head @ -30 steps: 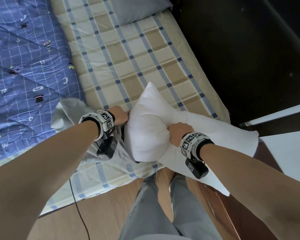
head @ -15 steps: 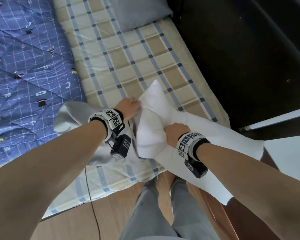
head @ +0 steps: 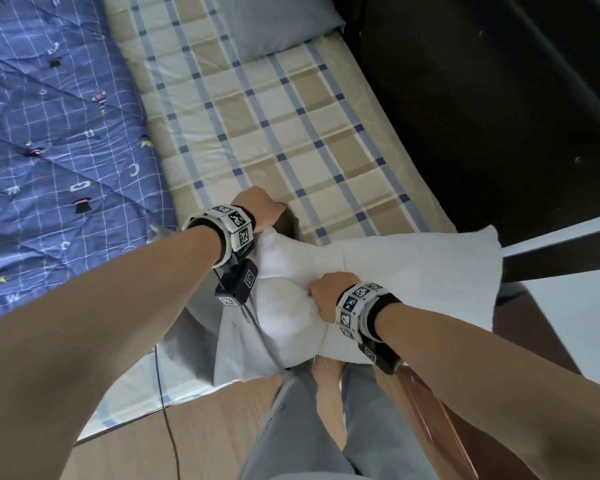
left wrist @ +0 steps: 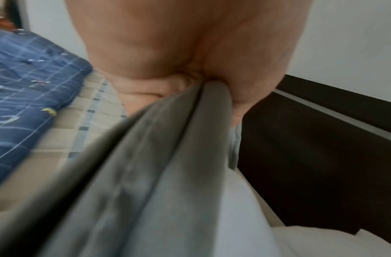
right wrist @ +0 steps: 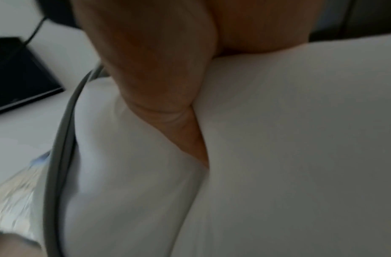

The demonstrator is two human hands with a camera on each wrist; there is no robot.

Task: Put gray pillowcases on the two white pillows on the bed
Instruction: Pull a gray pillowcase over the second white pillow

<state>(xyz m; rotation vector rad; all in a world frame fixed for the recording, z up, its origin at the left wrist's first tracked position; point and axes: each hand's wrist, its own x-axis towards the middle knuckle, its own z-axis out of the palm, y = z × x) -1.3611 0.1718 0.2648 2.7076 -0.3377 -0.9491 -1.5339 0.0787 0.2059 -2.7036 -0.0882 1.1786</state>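
Nearest us, our right hand (head: 326,294) is bunched tight into the white pillow (head: 413,271), fingers dug into the fabric; pillow lies across the bed's near edge, right end overhanging twd the dark furniture (head: 499,116). Just left, our left hand (head: 260,211) is clamped on the gray pillowcase (head: 236,348) edge, pinched btwn thumb & fingers in the wrist view; the case wraps the pillow's left end. Beyond: plaid sheet (head: 274,116), blue quilt (head: 56,150) at left, 2nd pillow in gray (head: 284,22) at the far end.
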